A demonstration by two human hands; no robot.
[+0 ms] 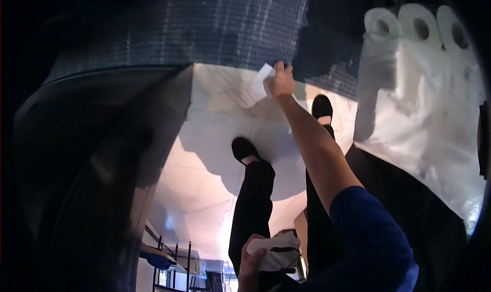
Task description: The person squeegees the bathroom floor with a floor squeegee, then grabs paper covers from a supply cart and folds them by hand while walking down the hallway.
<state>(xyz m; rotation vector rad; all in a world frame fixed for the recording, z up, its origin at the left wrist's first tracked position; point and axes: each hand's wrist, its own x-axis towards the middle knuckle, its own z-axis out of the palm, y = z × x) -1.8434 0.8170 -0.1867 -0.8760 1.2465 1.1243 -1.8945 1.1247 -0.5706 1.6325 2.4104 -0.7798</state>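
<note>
My right hand (pixel 283 82) reaches out, its fingers closed round a small folded white paper (pixel 263 80) at the edge of a dark ribbed surface (pixel 230 31). Low in the view, my left hand (pixel 250 258) grips a crumpled white paper bundle (pixel 276 251), with the thumb on top. Dark strips show on and beside the bundle, too unclear to name. The two hands are well apart.
White rolls (pixel 421 29) wrapped in clear plastic stand at the right. My black shoes (pixel 245 148) are on the pale marbled floor (pixel 220 128). A dark panel (pixel 102 164) fills the left. A rack (pixel 179 258) shows at the bottom.
</note>
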